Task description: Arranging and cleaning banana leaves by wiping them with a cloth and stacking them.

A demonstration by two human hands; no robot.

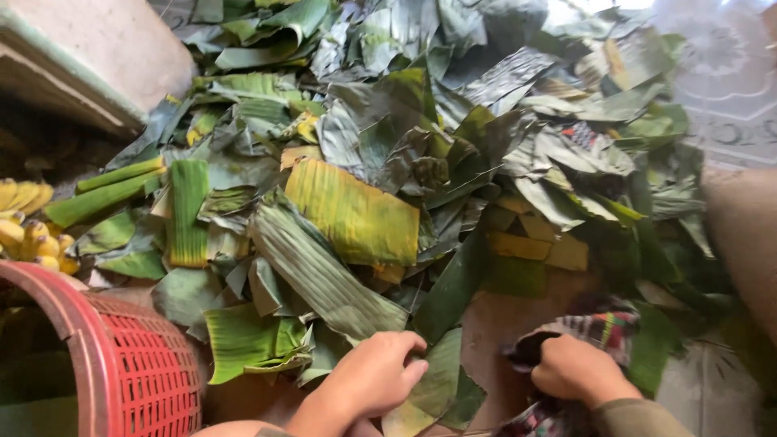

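My left hand (pixel 374 375) rests at the bottom centre, its fingers pinching the edge of a dark green banana leaf piece (pixel 437 387) on the floor. My right hand (pixel 576 370) is to the right of it, closed around a crumpled checked cloth (pixel 603 330). In front of both hands lies a big heap of cut banana leaves (pixel 388 162), green, dark and some yellowed, such as one broad yellow-green piece (pixel 354 212) in the middle.
A red plastic basket (pixel 121 356) stands at the lower left. A bunch of small yellow bananas (pixel 28 235) lies at the left edge. A pale concrete block (pixel 89 48) is at the top left, and patterned floor tile (pixel 728 89) at the top right.
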